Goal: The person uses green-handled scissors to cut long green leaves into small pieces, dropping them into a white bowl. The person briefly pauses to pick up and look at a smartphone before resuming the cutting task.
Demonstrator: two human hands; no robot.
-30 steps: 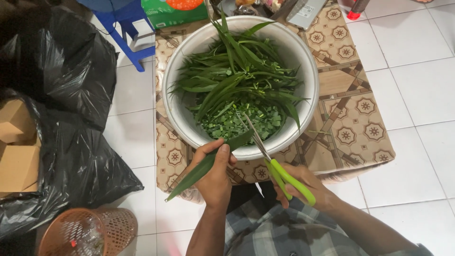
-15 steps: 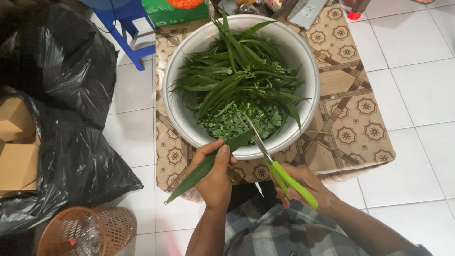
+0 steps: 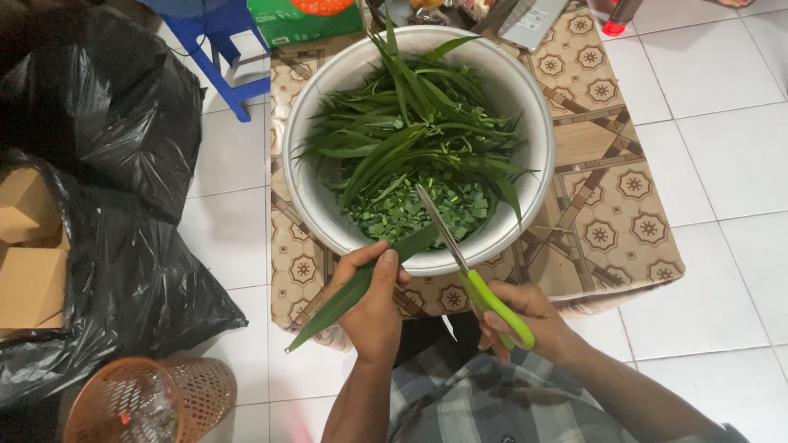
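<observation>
while left hand [image 3: 373, 308] is gripping a long leaf [image 3: 361, 283], right hand [image 3: 525, 320] is closing scissors [image 3: 468, 262]; chopped pieces [image 3: 414, 215] are filling part of the bowl [image 3: 312, 197], many whole leaves [image 3: 410, 123] remaining.

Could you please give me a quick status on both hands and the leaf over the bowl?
Left hand grips long green leaf. Right hand holds green-handled scissors, blades at leaf tip above metal bowl. Nothing in the way.

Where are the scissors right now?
Head view, lower centre: the green-handled scissors are in the right hand, blades reaching over the metal bowl's near rim.
</observation>
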